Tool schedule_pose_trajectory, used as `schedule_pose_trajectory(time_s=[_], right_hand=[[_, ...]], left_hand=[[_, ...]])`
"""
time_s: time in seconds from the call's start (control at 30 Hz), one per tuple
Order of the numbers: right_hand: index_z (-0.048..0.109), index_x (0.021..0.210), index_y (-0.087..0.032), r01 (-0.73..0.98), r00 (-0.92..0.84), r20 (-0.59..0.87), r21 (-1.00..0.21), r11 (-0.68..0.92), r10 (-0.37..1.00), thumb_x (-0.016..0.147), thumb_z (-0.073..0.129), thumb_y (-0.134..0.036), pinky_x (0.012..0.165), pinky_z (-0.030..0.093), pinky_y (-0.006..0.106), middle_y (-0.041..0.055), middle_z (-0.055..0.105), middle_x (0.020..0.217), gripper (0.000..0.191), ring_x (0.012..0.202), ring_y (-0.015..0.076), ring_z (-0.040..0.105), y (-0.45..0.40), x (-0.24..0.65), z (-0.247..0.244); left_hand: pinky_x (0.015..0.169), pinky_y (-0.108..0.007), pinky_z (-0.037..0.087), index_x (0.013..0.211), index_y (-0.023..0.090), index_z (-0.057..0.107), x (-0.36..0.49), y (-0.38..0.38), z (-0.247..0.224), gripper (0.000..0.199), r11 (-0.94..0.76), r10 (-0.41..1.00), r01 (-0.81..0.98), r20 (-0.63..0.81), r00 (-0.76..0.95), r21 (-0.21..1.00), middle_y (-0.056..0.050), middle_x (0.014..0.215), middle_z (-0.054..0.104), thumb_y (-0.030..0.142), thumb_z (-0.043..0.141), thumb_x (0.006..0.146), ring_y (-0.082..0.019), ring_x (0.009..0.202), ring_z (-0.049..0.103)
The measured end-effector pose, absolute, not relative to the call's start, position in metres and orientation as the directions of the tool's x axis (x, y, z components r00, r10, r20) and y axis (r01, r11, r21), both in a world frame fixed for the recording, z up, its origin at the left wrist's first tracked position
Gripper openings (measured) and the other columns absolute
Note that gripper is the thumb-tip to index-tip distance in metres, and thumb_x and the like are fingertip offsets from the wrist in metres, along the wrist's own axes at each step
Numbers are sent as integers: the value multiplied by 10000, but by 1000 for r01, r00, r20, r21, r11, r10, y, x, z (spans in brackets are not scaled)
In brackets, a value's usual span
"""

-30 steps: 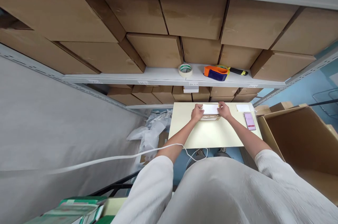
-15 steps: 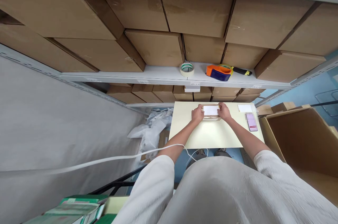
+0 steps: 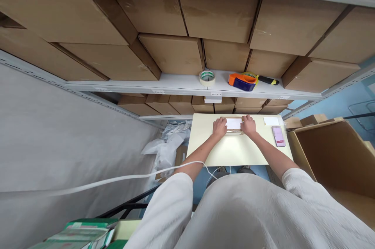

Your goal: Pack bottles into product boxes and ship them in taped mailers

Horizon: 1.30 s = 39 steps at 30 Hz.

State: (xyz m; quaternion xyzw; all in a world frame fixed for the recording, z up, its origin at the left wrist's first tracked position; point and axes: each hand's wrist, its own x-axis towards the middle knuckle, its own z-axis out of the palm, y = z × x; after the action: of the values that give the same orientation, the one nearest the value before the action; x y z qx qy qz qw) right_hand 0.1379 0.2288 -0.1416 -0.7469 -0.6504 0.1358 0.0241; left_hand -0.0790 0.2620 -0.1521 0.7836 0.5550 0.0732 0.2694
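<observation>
A small cardboard box (image 3: 234, 132) sits on the pale yellow tabletop (image 3: 202, 147), between my two hands. On its upper face lies a white label (image 3: 233, 124). My left hand (image 3: 219, 127) is closed on the box's left side, fingertips curled over at the label's left edge. At the opposite side my right hand (image 3: 248, 125) grips the box, its fingers bent over the label's right edge. My thumbs are mostly hidden.
A phone (image 3: 279, 136) and a white paper slip (image 3: 271, 120) lie on the table's right. The shelf (image 3: 178, 79) behind holds a tape roll (image 3: 207, 78), an orange-and-blue tape dispenser (image 3: 242, 81) and several cartons. A large open carton (image 3: 322, 139) stands right. A white cable (image 3: 131, 176) crosses at left.
My fingers have shifted slightly inward over the label's two ends and lie more curled on the top of the box. The box has stayed in nearly the same place.
</observation>
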Motion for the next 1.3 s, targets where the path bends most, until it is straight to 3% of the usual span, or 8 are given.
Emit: schedule_pose_trajectory(time_s=[0.13,0.3,0.47,0.77,0.87,1.0,1.1,1.3], right_hand=[[619,1445,-144,957,-115,-103,-278,83,988,1089,396,-270,1162,451,493,208,547,1551,438,1414,344,511,216,136,-160],[334,1713,-90,941,-260,-148,-263,216,954,1136,260,-507,1336,254,559,198,289,1794,715,1675,346,230,203,132,-189],[148,1755,-23,958,-256,-233,-194,213,938,1103,191,-648,1387,99,545,193,81,1835,904,1716,330,60,199,128,-194],[19,1765,-48,991,-55,-296,-132,16,954,1059,224,-731,1364,-2,616,197,-27,1835,1003,1715,350,-40,197,126,-189],[-20,1765,-69,989,11,-308,-139,-56,951,1026,387,-732,1350,46,638,216,-56,1833,1073,1709,386,-27,194,132,-188],[-52,1766,-122,967,39,-303,-228,-112,952,1023,525,-530,1287,278,599,251,-35,1831,1025,1632,426,285,183,137,-183],[35,1773,-183,969,32,-276,-229,-98,960,989,603,-441,1206,393,556,219,-5,1839,1002,1496,426,450,172,137,-173],[55,1764,-290,986,2,-418,-150,-72,908,858,793,-554,1131,453,506,168,30,1845,1198,1475,438,433,156,144,-150]], left_hand=[[1279,-495,326,1411,211,628,-77,258,-164,439,-484,816,716,-35,576,503,-162,1596,545,130,510,996,-316,1547,438],[1388,-546,118,1741,133,235,-76,255,-187,698,-620,688,669,-127,715,409,-164,1820,240,349,372,1092,-306,1709,160],[1400,-556,29,1774,125,63,-79,251,-201,924,-642,666,680,-182,723,353,-170,1842,90,566,447,1058,-323,1720,36],[1375,-633,-42,1771,125,-49,-80,246,-198,984,-512,781,813,-245,575,277,-187,1844,28,492,498,1039,-338,1716,-56],[1374,-639,-13,1775,143,-26,-82,243,-195,985,-445,819,853,-262,510,272,-183,1847,10,453,530,1023,-355,1714,-67],[1360,-596,176,1770,126,21,-82,237,-190,979,-370,839,868,-282,465,331,-217,1841,-32,346,578,995,-412,1709,47],[1304,-562,302,1769,189,63,-84,233,-183,1013,-426,816,828,-241,525,365,-195,1849,-13,321,654,956,-427,1685,166],[1199,-514,424,1752,278,150,-81,235,-161,1173,-516,746,811,-322,583,274,-163,1851,4,376,838,807,-446,1514,433]])
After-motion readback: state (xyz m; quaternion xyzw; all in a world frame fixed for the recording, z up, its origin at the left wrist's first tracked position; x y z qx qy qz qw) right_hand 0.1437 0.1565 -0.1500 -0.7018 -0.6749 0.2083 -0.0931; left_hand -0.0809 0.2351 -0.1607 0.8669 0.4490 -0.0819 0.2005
